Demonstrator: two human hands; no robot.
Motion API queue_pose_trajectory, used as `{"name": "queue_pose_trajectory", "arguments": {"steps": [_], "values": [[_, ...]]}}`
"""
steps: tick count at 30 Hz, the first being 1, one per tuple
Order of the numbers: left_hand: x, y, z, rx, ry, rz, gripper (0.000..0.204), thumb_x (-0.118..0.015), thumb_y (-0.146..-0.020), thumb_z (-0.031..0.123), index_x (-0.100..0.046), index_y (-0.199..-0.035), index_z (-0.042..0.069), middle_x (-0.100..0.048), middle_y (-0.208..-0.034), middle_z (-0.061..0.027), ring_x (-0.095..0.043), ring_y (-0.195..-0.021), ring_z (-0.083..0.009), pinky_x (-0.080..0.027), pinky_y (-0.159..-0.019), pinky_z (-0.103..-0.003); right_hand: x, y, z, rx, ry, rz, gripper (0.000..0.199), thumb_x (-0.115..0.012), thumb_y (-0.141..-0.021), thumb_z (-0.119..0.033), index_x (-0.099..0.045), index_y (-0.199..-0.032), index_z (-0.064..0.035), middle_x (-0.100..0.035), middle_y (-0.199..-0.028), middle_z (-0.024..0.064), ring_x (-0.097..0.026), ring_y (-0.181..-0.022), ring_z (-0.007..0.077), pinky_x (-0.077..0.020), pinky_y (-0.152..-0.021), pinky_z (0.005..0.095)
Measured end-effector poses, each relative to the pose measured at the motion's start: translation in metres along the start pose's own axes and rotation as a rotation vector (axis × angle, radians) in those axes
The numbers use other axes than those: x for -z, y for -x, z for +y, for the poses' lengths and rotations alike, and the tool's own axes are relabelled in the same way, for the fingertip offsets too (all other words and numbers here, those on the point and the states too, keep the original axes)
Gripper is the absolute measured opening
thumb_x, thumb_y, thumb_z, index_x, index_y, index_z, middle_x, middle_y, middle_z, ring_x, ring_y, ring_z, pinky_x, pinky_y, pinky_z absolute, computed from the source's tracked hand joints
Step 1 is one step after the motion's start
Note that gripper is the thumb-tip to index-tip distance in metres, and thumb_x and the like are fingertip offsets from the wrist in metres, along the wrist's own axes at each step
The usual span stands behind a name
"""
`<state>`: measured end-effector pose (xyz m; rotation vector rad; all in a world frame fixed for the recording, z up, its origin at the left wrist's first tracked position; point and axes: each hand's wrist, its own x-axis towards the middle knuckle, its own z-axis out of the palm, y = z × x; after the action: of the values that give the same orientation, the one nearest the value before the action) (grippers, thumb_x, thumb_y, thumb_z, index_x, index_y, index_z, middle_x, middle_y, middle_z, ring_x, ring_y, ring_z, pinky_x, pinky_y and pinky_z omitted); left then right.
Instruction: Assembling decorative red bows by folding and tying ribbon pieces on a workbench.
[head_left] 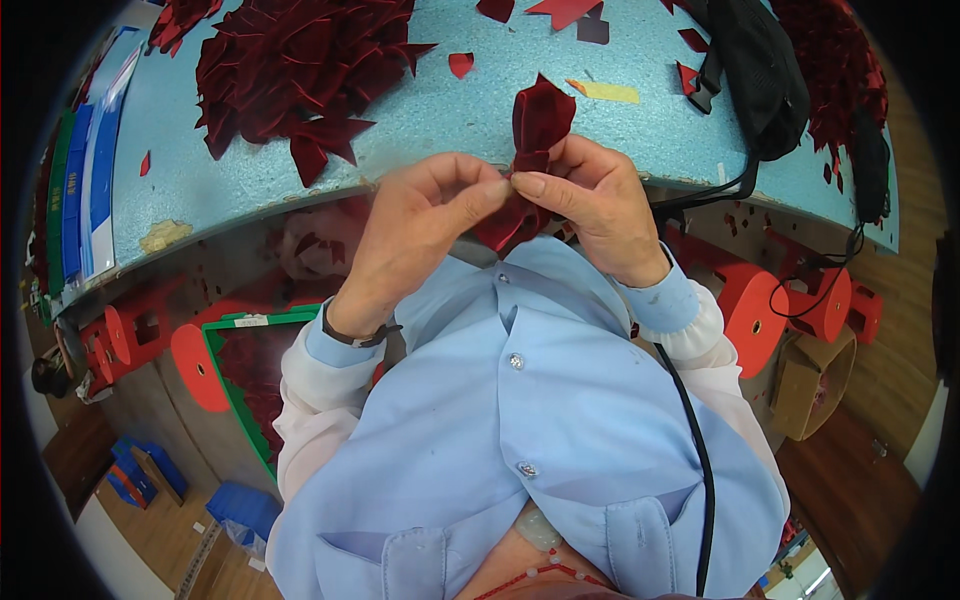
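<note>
A dark red velvet bow [541, 122] is held upright at the near edge of the blue table [420, 130]. Its upper loop stands above my fingers, and its lower part hangs below them, over my lap. My left hand [425, 225] pinches at the narrow middle of the bow from the left, thumb and forefinger together. From the other side my right hand [605, 205] grips the same middle, thumb in front and fingers curled behind. Whether a small fastener sits between the fingertips I cannot make out.
A big heap of similar dark red bows [300, 70] lies at the far left, another pile [830, 75] at far right. A black bag [755, 75] with straps rests on the right. Red scraps and a yellow strip [605, 92] are scattered. A green-rimmed crate [225, 395] stands below left.
</note>
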<state>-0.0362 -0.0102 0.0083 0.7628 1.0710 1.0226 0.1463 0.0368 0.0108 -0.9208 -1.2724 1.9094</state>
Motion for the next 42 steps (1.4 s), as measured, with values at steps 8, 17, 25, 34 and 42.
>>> {"name": "queue_pose_trajectory", "arguments": {"steps": [8, 17, 25, 34, 42], "values": [[-0.001, -0.001, -0.007, -0.319, -0.258, 0.079, 0.009, -0.071, -0.077, 0.003, -0.067, -0.085, 0.000, -0.060, -0.083, -0.0016, -0.054, -0.077, -0.0092, -0.042, -0.067, -0.021, 0.002, -0.002, 0.010, -0.039, -0.107, 0.021, 0.016, -0.062, -0.087, -0.013, -0.058, -0.095, 0.0011, -0.063, -0.088, 0.0052, -0.058, -0.078, 0.0092, -0.0475, -0.069, 0.0223], [0.003, -0.003, -0.020, -0.518, -0.294, 0.069, 0.010, -0.073, -0.075, 0.002, -0.068, -0.082, -0.001, -0.059, -0.083, -0.0026, -0.053, -0.075, -0.0099, -0.041, -0.066, -0.022, -0.003, -0.003, 0.015, -0.096, -0.348, -0.013, 0.010, -0.058, -0.089, -0.011, -0.056, -0.091, -0.0006, -0.062, -0.087, 0.0041, -0.057, -0.078, 0.0078, -0.0463, -0.069, 0.0218], [0.000, -0.002, -0.014, -0.458, -0.243, 0.038, 0.010, -0.070, -0.080, 0.004, -0.065, -0.087, -0.001, -0.060, -0.083, -0.0001, -0.052, -0.076, -0.0075, -0.041, -0.066, -0.022, 0.003, -0.004, 0.013, 0.010, 0.035, 0.051, 0.015, -0.063, -0.087, -0.013, -0.057, -0.092, 0.0003, -0.063, -0.085, 0.0046, -0.058, -0.073, 0.0081, -0.0478, -0.063, 0.0221], [0.001, -0.005, -0.019, -0.108, 0.199, -0.090, 0.010, -0.064, -0.087, 0.007, -0.061, -0.092, -0.001, -0.057, -0.086, 0.0012, -0.049, -0.077, -0.0053, -0.040, -0.068, -0.020, 0.000, -0.003, 0.019, 0.050, -0.021, 0.061, 0.022, -0.063, -0.087, -0.014, -0.060, -0.100, 0.0032, -0.064, -0.091, 0.0082, -0.062, -0.078, 0.0128, -0.0515, -0.067, 0.0250], [0.006, -0.011, -0.022, -0.604, -0.299, -0.090, 0.009, -0.064, -0.087, 0.007, -0.060, -0.090, -0.001, -0.056, -0.086, 0.0004, -0.049, -0.076, -0.0062, -0.040, -0.068, -0.020, 0.003, -0.007, 0.022, -0.102, -0.414, 0.048, 0.022, -0.062, -0.088, -0.014, -0.059, -0.101, 0.0041, -0.064, -0.093, 0.0093, -0.062, -0.081, 0.0144, -0.0520, -0.071, 0.0280]]}}
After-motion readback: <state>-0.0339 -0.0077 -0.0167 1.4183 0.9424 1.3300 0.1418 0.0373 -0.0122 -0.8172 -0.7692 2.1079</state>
